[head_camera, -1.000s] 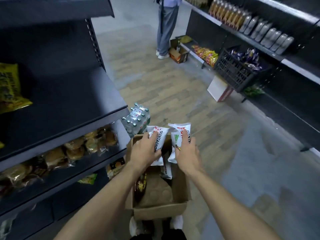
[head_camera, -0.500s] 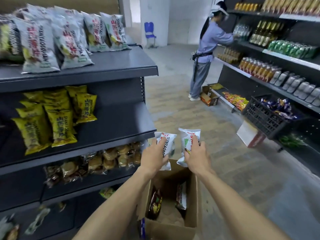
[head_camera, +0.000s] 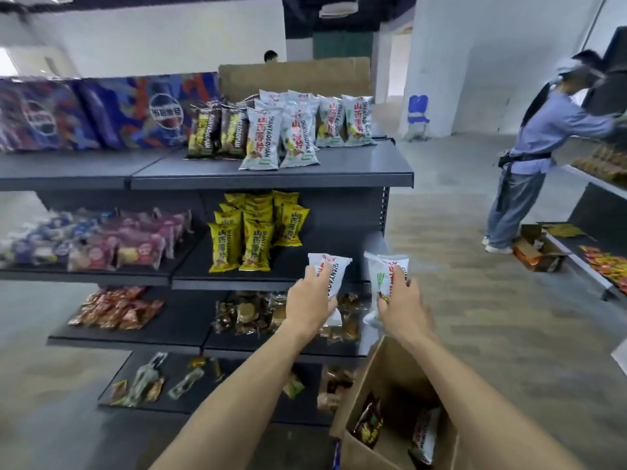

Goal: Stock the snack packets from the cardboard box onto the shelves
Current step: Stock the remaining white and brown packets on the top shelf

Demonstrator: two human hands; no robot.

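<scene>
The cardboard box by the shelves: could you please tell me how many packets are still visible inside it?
2: a dark packet leans at the left inside the cardboard box, a white packet at the right. More may be hidden.

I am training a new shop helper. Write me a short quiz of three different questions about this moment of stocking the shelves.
1. True or false: each hand grips one white snack packet.
2. Which shelf already holds white packets of the same kind? A. top shelf B. bottom shelf C. floor
3. Fill in: the packets standing on the second shelf, left of the hands, are ____ in colour.

Key
1. True: left hand grips one white packet, right hand another.
2. A: top shelf, white packets.
3. Yellow.
</scene>
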